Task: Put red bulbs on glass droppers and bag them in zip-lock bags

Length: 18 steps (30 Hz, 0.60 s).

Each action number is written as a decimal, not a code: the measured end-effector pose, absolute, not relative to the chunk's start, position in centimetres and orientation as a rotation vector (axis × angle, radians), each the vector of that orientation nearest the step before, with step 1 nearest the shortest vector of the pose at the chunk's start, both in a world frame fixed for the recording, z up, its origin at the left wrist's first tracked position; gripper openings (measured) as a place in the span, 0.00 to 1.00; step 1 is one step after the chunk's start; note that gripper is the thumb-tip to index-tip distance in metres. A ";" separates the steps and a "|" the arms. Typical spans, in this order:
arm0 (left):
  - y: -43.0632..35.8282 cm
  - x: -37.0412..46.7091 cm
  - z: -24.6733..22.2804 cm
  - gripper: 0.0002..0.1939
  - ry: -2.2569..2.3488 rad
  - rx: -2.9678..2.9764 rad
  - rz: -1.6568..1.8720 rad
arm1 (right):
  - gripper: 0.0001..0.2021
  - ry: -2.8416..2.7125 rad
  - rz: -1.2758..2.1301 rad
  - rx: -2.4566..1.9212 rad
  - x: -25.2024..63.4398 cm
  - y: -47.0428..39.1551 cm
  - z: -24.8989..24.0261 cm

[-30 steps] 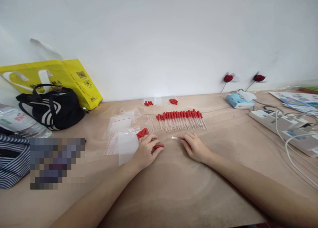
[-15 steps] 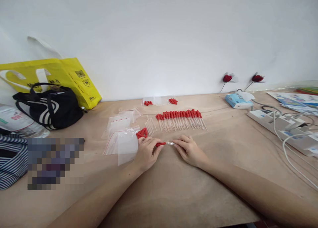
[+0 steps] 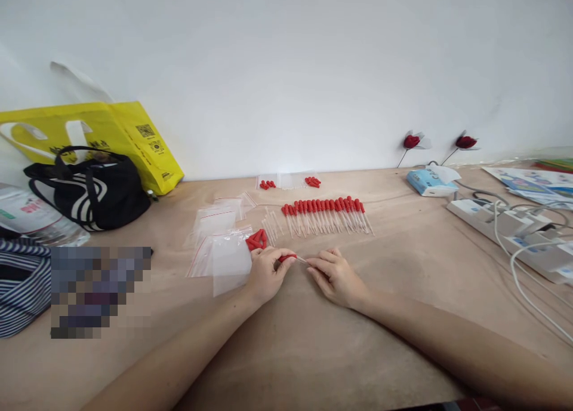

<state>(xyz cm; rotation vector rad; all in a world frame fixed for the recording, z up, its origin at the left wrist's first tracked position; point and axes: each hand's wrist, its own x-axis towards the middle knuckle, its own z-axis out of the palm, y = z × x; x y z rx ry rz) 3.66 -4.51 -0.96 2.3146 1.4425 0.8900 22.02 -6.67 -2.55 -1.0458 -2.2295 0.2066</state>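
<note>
Between thumb and fingers, my left hand (image 3: 267, 275) pinches a red rubber dropper bulb (image 3: 287, 257). A clear glass dropper tube (image 3: 301, 260) runs from the bulb's end to the fingertips of my right hand (image 3: 339, 279), which are closed on it. Just behind my left hand lies a small pile of loose red bulbs (image 3: 256, 239). Bare glass tubes (image 3: 271, 226) rest beside that pile. Farther back, several droppers (image 3: 324, 215) with red bulbs on their glass tubes lie in a row, bulbs toward the wall.
Clear zip bags (image 3: 217, 223) overlap at the left. More bagged red bulbs (image 3: 313, 182) lie by the wall. Yellow and black bags (image 3: 161, 166) stand at the back left. A tissue pack (image 3: 430, 182) and a power strip (image 3: 505, 223) with cables lie right.
The glass tube now slants down toward my right hand, where it lay nearly level before. My right hand has shifted slightly toward me and left; my left hand keeps its grip on the bulb.
</note>
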 end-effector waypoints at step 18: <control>-5.1 3.6 -0.7 0.08 1.112 2.550 0.910 | 0.12 -2.330 -0.139 -0.868 22.8 -5.6 -2.1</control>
